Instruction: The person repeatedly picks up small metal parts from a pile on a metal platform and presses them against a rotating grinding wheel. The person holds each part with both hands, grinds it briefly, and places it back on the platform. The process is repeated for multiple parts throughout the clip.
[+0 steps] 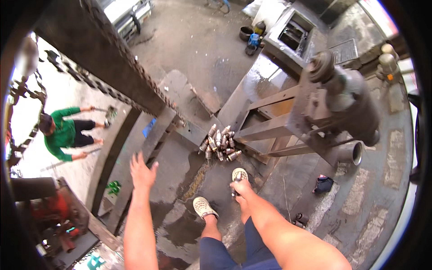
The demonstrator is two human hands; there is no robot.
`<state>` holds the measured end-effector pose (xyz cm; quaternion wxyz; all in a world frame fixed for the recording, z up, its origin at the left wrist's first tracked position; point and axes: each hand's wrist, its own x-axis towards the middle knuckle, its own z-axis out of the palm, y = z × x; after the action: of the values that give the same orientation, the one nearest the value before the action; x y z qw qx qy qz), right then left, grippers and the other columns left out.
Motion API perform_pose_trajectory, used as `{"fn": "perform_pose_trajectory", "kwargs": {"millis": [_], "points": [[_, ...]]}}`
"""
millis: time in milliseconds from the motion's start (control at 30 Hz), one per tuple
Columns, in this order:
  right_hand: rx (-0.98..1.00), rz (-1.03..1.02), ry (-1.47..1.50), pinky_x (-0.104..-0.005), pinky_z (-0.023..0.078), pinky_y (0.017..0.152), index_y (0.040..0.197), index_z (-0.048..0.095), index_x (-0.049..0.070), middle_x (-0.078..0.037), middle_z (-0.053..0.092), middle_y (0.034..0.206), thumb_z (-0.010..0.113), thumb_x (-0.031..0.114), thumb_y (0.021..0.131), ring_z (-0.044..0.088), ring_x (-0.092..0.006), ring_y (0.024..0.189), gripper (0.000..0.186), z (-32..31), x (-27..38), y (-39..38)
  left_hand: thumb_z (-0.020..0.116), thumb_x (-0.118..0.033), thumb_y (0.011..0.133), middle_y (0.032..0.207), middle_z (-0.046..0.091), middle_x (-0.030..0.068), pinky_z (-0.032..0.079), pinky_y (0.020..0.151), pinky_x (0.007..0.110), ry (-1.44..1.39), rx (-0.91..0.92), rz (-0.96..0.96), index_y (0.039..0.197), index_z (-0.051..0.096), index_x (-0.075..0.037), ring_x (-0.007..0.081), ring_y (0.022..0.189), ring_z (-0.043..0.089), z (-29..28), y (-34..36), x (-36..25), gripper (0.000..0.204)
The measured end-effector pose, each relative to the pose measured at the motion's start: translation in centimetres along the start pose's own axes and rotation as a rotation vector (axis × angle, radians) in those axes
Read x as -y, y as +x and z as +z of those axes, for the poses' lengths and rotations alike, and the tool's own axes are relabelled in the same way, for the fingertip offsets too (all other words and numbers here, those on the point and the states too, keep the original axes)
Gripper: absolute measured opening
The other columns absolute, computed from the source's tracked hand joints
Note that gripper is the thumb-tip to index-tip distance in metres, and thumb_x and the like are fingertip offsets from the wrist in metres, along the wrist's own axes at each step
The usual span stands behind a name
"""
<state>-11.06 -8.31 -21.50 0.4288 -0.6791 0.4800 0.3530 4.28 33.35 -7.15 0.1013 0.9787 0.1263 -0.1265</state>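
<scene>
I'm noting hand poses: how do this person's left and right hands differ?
The left hand is open, thumb apart; the right hand is closed around a dark metal part. The left hand looks empty and shows left of both cream shoes; the right hand overlaps one. Both are bare.

metal parts (218, 140): silvery brown | clogs (204, 207): cream, dark-dotted | shorts (216, 256): navy | shirt (64, 132): green
</scene>
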Motion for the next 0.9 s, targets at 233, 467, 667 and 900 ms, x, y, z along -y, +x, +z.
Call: {"fn": "perform_pose_trajectory", "kwargs": {"millis": [233, 467, 667, 900], "points": [[-0.138, -0.194, -0.127, -0.0447, 0.058, 0.090, 0.107, 0.078, -0.002, -0.021, 0.080, 0.105, 0.088, 0.031, 0.076, 0.078, -0.0340, 0.098, 0.046, 6.9, 1.7, 19.4, 0.088, -0.043, 0.079, 0.166, 0.042, 0.0190, 0.035, 0.124, 0.058, 0.168, -0.337, 0.091, 0.169, 0.031, -0.018, 0.0455, 0.146, 0.045, 7.6, 3.2, 2.5, 0.109], [-0.368, -0.093, -0.302, -0.0451, 0.060, 0.100, 0.132, 0.061, -0.010, -0.027, 0.074, 0.126, 0.094, 0.035, 0.074, 0.076, -0.0357, 0.110, 0.080, 10.3, 4.7, 32.2, 0.086, -0.030, 0.075, 0.157, 0.052, 0.0219, 0.040, 0.120, 0.055, 0.243, -0.474, 0.181, 0.165, 0.041, -0.012, 0.0456, 0.139, 0.054, 9.1, 3.8, 2.8, 0.103], [-0.503, -0.192, -0.177, -0.0502, 0.055, 0.106, 0.135, 0.059, -0.005, -0.031, 0.070, 0.131, 0.086, 0.030, 0.085, 0.070, -0.0441, 0.121, 0.067, 10.3, 4.3, 32.9, 0.086, -0.027, 0.072, 0.158, 0.051, 0.0225, 0.042, 0.119, 0.055, 0.231, -0.470, 0.218, 0.164, 0.041, -0.009, 0.0456, 0.140, 0.053, 9.1, 3.9, 2.7, 0.104], [-0.386, -0.196, -0.385, -0.0494, 0.045, 0.120, 0.160, 0.039, -0.003, -0.034, 0.056, 0.151, 0.081, 0.032, 0.088, 0.054, -0.0482, 0.141, 0.090, 4.2, -2.3, 19.7, 0.086, -0.030, 0.073, 0.161, 0.047, 0.0216, 0.040, 0.120, 0.056, 0.198, -0.400, 0.163, 0.168, 0.033, -0.015, 0.0453, 0.142, 0.049, 7.9, 3.5, 2.2, 0.109]]}}
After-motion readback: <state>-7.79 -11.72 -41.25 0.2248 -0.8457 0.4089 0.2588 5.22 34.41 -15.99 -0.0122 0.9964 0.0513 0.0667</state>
